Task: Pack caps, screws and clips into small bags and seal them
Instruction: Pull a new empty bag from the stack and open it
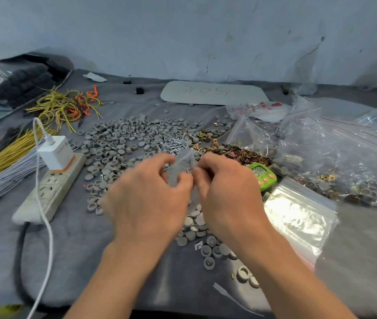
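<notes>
My left hand (148,199) and my right hand (229,192) meet at the middle of the table and both pinch a small clear bag (181,166) held upright between them. Screws seem to show through the bag, but motion blur hides the detail. Behind the hands lies a wide spread of grey caps (123,143), a heap of silver screws (176,141) and a pile of copper-coloured clips (240,153). More grey caps (196,226) lie under and between my wrists.
A stack of empty zip bags (298,217) lies at right, beside a green timer (262,174) and large bags of filled packets (344,162). At left are a power strip (51,187) with a white charger, yellow wires (63,107) and grey cable bundles.
</notes>
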### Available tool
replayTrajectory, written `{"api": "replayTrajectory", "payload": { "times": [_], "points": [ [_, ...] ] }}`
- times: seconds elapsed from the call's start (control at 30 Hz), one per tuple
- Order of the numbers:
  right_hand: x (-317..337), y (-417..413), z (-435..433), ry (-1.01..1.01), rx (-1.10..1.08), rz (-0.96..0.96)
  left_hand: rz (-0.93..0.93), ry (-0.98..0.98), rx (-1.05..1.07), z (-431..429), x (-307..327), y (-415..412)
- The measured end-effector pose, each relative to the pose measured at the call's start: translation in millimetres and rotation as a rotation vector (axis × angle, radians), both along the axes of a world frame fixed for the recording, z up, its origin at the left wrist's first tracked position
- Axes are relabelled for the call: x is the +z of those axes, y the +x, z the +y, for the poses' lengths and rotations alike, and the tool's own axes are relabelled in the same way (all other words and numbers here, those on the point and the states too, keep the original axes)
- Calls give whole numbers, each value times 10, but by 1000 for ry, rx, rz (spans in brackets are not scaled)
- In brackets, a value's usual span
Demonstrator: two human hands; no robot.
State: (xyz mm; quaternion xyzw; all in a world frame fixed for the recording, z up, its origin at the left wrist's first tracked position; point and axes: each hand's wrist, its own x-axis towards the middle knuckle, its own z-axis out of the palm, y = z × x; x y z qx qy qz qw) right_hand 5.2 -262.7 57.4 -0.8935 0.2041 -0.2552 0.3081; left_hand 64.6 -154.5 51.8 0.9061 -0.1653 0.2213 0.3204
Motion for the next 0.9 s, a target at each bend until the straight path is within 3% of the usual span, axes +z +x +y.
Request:
{"api": "replayTrajectory", "payload": {
  "times": [0.07,0.13,0.23,0.3,0.4,0.53,0.57,0.67,0.7,0.8,0.9],
  "points": [
    [20,-29,-64,74,6,-58,181,12,-29,-15,-26,33],
    [36,-54,-129,143,15,-87,228,2,-31,58,7,99],
    [38,-52,-120,233,49,-60,250,-252,6,201,97,257],
    [21,-45,-55,153,50,-27,318,-380,-29,218,104,341],
    [35,-62,12,104,48,-83,323,-304,-33,178,29,337],
    [79,-79,15,547,257,-235,255,-208,-37,117,16,233],
    [56,-73,19,520,261,-183,251,-196,-48,89,17,211],
    [-65,-31,19,151,213,97,179,-142,-131,13,-34,110],
    [-87,-5,22,129,237,167,138,-117,-168,-8,-47,69],
    [-110,84,25,459,335,152,49,-72,-215,-16,-44,31],
    [-77,169,-30,1081,316,-21,-12,-69,-239,20,-37,63]
  ]
}}
